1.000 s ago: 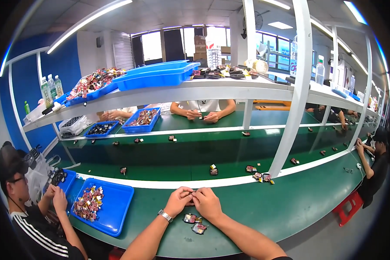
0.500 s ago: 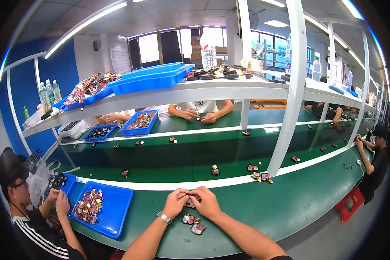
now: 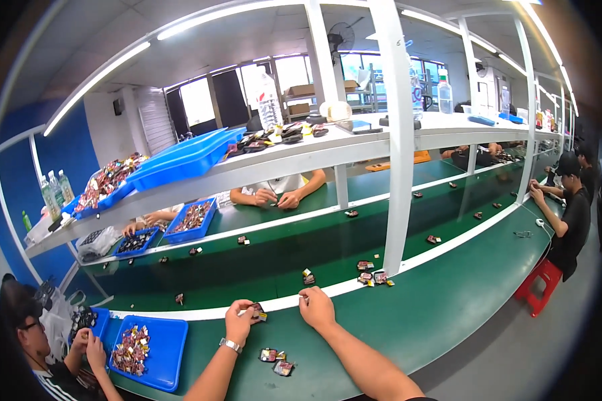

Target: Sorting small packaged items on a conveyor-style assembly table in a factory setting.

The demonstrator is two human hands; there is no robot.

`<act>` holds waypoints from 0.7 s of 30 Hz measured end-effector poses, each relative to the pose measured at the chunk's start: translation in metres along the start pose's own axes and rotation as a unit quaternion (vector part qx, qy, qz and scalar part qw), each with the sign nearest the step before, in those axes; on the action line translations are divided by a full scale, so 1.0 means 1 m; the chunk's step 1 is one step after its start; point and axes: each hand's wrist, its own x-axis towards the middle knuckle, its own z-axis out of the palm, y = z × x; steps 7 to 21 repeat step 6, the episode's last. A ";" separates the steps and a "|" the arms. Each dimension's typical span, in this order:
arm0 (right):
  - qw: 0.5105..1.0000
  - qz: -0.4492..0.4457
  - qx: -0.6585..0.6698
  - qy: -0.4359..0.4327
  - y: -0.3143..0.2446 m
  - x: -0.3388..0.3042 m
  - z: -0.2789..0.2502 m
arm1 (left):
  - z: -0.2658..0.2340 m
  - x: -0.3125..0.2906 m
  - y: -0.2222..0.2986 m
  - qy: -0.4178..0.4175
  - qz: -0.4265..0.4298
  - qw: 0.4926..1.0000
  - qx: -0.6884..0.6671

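Observation:
Between the thumb and fingers of my left hand [image 3: 237, 325] is a small electronic module [image 3: 259, 312], dark-cased with a red board and a pale yellow part. My right hand [image 3: 318, 310] is apart from it to the right, just at the white rail [image 3: 281, 309]. Its fingers are curled together, and whatever they hold, if anything, is hidden. Below my hands on the green tabletop lie a similar module [image 3: 268, 355] and another module [image 3: 283, 369], close together. Just past my right hand, one more module [image 3: 308, 277] sits on the dark green conveyor belt [image 3: 247, 281].
To the left stands a blue tray [image 3: 174, 334] of small red and yellow parts, beside a seated person [image 3: 30, 334]. A white post [image 3: 398, 167] rises at the rail, with several modules [image 3: 380, 277] at its foot. Above the belt runs a white shelf [image 3: 281, 155]. Other people sit across and far right.
My hands have come apart: the left moved left with the module, the right stays by the rail. The whole view has swung to the right.

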 end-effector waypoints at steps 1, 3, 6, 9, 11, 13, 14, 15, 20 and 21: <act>1.000 -0.012 -0.015 0.008 0.000 -0.001 0.001 | -0.002 0.014 -0.001 0.009 -0.002 1.000 -0.009; 0.999 -0.031 -0.023 0.013 -0.004 -0.001 0.005 | -0.016 0.061 -0.004 0.012 0.067 0.990 0.127; 0.996 0.001 -0.090 0.013 0.006 0.006 -0.003 | -0.022 0.099 -0.009 0.006 0.078 0.952 0.295; 0.996 0.001 -0.090 0.013 0.006 0.006 -0.003 | -0.022 0.099 -0.009 0.006 0.078 0.952 0.295; 0.996 0.001 -0.090 0.013 0.006 0.006 -0.003 | -0.022 0.099 -0.009 0.006 0.078 0.952 0.295; 0.996 0.001 -0.090 0.013 0.006 0.006 -0.003 | -0.022 0.099 -0.009 0.006 0.078 0.952 0.295; 0.996 0.001 -0.090 0.013 0.006 0.006 -0.003 | -0.022 0.099 -0.009 0.006 0.078 0.952 0.295; 0.996 0.001 -0.090 0.013 0.006 0.006 -0.003 | -0.022 0.099 -0.009 0.006 0.078 0.952 0.295; 0.996 0.001 -0.090 0.013 0.006 0.006 -0.003 | -0.022 0.099 -0.009 0.006 0.078 0.952 0.295; 0.996 0.001 -0.090 0.013 0.006 0.006 -0.003 | -0.022 0.099 -0.009 0.006 0.078 0.952 0.295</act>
